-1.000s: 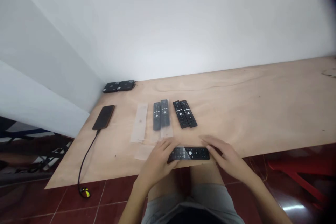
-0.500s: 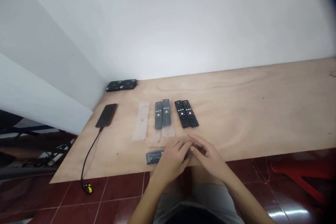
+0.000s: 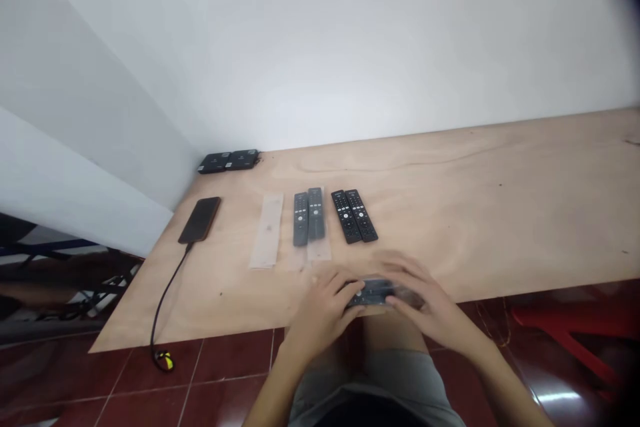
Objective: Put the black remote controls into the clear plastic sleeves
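Observation:
Between both hands, near the table's front edge, lies a dark remote control (image 3: 375, 291), turned sideways and seemingly in a clear plastic sleeve. My left hand (image 3: 330, 297) is closed on its left end, thumb on the near face. My right hand (image 3: 420, 290) grips the right end; its fingers are blurred by motion. Beyond the hands are two bare black remotes (image 3: 354, 217) side by side. To their left, two more remotes (image 3: 309, 217) lie in frosted sleeves. Further left is a flat translucent sleeve (image 3: 267, 230).
A phone (image 3: 200, 220) on a black cable (image 3: 163, 310) lies at the left of the wooden table (image 3: 475, 213). Two black boxes (image 3: 229, 161) stand in the back left corner against the wall (image 3: 350, 47). A red plastic stool (image 3: 575, 327) is below the right side.
The remote has shifted right, so its left end no longer sticks out past my left hand. My right hand has moved right, away from my left, exposing the remote's middle.

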`<state>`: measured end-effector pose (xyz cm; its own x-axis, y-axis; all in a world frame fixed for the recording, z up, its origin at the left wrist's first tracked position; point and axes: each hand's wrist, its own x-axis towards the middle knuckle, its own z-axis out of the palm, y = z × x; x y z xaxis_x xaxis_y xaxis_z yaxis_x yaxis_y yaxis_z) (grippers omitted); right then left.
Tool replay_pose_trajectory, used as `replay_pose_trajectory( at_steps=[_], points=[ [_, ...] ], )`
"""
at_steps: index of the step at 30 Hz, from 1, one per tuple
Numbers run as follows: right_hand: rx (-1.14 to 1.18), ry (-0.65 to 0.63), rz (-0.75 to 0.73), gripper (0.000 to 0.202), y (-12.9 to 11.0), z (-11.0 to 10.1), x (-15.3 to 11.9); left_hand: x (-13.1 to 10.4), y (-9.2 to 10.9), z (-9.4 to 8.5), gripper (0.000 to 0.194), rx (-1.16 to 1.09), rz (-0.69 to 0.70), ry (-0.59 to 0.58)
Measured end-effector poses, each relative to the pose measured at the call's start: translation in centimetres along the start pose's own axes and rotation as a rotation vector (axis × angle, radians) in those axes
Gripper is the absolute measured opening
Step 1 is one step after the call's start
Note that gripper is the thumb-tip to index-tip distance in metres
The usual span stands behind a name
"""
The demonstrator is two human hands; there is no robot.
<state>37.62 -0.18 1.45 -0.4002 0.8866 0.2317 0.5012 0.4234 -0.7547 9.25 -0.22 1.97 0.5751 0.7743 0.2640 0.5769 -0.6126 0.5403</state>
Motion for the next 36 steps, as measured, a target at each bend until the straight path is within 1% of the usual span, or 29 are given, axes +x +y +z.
replay_pose_trajectory(
  at_steps=[1,2,4,6,7,8,10,11,13,16,18,21,23,26,29,36],
  points=[
    [-0.002,-0.061,-0.03,0.036,-0.3,0.1,0.0,0.3,0.2,0.1,0.041,-0.014,0.01,0.003],
    [-0.007,-0.094,-0.048,0.034,-0.4,0.2,-0.2,0.6,0.2,0.0,0.042,-0.024,0.014,0.016],
    [-0.016,-0.089,-0.046,0.028,-0.3,0.4,-0.7,1.0,-0.4,-0.5,0.039,-0.022,-0.01,0.081],
    [-0.034,-0.031,-0.02,0.027,0.3,0.5,-1.6,0.9,-1.9,-1.5,0.035,0.025,-0.069,0.174],
    [-0.053,0.004,-0.014,0.027,0.5,0.6,-2.1,0.8,-2.9,-1.9,0.037,0.067,-0.105,0.209],
    [-0.083,0.042,-0.016,0.028,0.7,0.9,-2.5,0.6,-3.9,-2.3,0.041,0.118,-0.132,0.219],
    [-0.161,0.118,-0.041,0.031,0.7,1.8,-3.1,0.1,-5.8,-2.8,0.047,0.218,-0.165,0.192],
    [-0.194,0.152,-0.061,0.032,0.5,2.5,-3.2,-0.2,-6.4,-2.8,0.048,0.254,-0.171,0.174],
    [-0.231,0.208,-0.093,0.036,-0.2,4.1,-3.1,-0.7,-7.2,-2.7,0.044,0.29,-0.173,0.157],
    [-0.239,0.28,-0.075,0.041,-1.6,6.3,-2.2,-1.0,-7.1,-2.4,0.037,0.292,-0.173,0.189],
    [-0.243,0.283,-0.031,0.043,-2.4,7.3,-1.5,-1.2,-6.8,-2.3,0.034,0.283,-0.177,0.216],
    [-0.267,0.213,0.028,0.047,-3.4,8.2,-0.7,-1.3,-6.7,-2.3,0.03,0.268,-0.179,0.256],
    [-0.29,0.172,0.041,0.051,-3.9,8.6,-0.2,-1.4,-6.7,-2.4,0.029,0.257,-0.171,0.271],
    [-0.326,0.135,0.04,0.053,-4.5,9.1,1.1,-1.5,-6.5,-2.5,0.027,0.255,-0.159,0.259],
    [-0.401,0.111,0.054,0.054,-4.6,9.8,3.2,-1.6,-6.2,-2.6,0.026,0.269,-0.148,0.236],
    [-0.577,0.135,0.058,0.054,-4.1,11.7,9.6,-1.5,-5.9,-2.9,0.025,0.272,-0.116,0.187]
  ],
)
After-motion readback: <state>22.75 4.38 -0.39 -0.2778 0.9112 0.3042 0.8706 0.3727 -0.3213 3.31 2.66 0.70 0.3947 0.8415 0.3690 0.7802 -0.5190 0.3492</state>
